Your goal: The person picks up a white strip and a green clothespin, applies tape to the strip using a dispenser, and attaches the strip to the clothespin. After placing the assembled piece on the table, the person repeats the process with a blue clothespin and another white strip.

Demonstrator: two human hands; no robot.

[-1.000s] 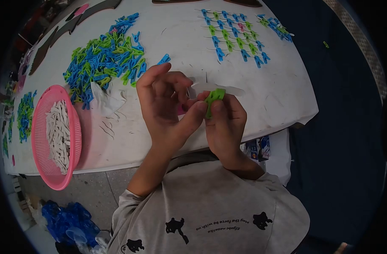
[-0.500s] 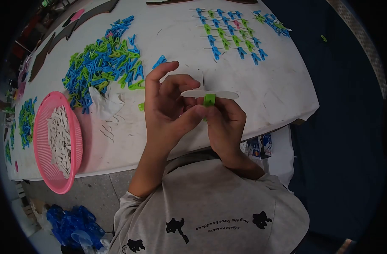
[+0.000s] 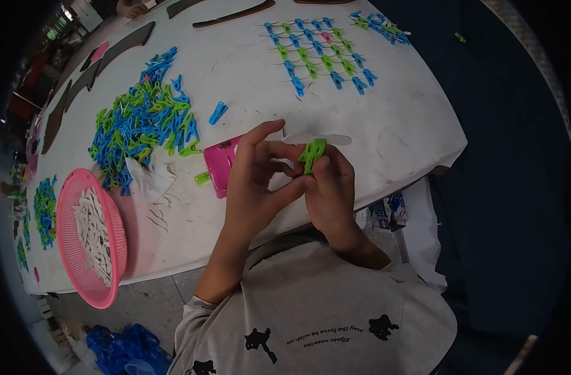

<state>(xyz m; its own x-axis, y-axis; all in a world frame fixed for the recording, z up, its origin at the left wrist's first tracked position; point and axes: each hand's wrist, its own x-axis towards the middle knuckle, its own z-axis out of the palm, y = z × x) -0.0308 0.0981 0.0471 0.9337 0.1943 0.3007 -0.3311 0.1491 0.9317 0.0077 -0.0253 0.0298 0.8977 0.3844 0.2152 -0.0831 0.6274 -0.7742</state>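
Note:
Both my hands meet above the near part of the table around a green clothespin (image 3: 313, 155). A flat white strip with rounded ends (image 3: 332, 139) sits at the clip's far end, its middle partly hidden. My right hand (image 3: 333, 190) pinches the clothespin between thumb and fingers. My left hand (image 3: 260, 175) has its index finger raised, while its thumb and bent fingers touch the clothespin's left side and lower end. Behind the left hand lies a magenta plastic holder (image 3: 218, 172), partly covered, with another green clothespin (image 3: 202, 179) at its left edge.
A big heap of blue and green clothespins (image 3: 135, 122) lies left. Rows of clothespins with thin wires (image 3: 323, 53) are laid out at the back right. A pink basket (image 3: 119, 250) of white strips stands at the left edge. Dark curved pieces (image 3: 235, 15) lie along the back.
The green clothespin has tilted and shows more of its side. My left fingers have shifted, and the magenta holder now shows more. The whole view has shifted slightly.

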